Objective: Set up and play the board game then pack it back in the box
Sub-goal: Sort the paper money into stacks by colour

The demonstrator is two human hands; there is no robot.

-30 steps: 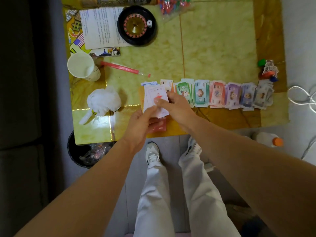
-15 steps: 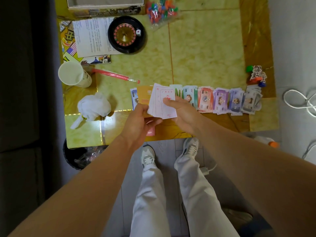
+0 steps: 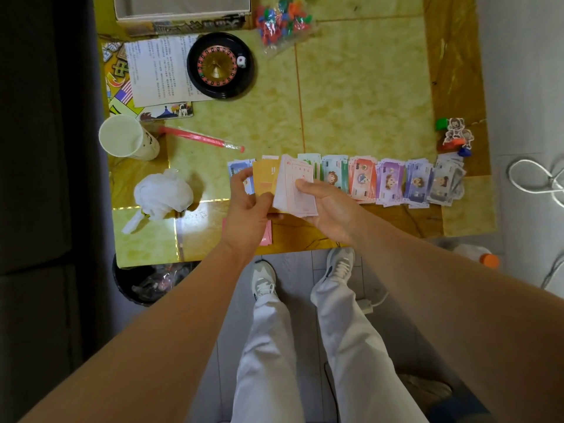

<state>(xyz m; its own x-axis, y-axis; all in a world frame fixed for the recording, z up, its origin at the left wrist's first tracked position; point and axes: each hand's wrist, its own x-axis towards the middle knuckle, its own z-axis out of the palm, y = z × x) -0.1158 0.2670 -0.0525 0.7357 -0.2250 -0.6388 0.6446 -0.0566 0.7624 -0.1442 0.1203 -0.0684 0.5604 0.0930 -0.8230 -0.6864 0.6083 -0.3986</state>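
the stack of pale pink cards [image 3: 294, 190] lies in the right hand [image 3: 329, 209], thumb on top and fingers curled beneath, over the table's near edge. just beside it, the left hand [image 3: 248, 209] seems to pinch orange cards [image 3: 265, 181]. behind them a row of play money [image 3: 390, 181] lies on the yellow table [image 3: 366, 87], with the roulette wheel [image 3: 219, 65] farther back.

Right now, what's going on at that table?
A person stands at the table sorting game cards. The right hand grips a stack of pale cards, and the left hand holds the orange cards beside it. The play money lies in a row of sorted piles along the near side. The roulette wheel, rule sheet, bag of plastic pieces and open box sit at the far side, untouched.
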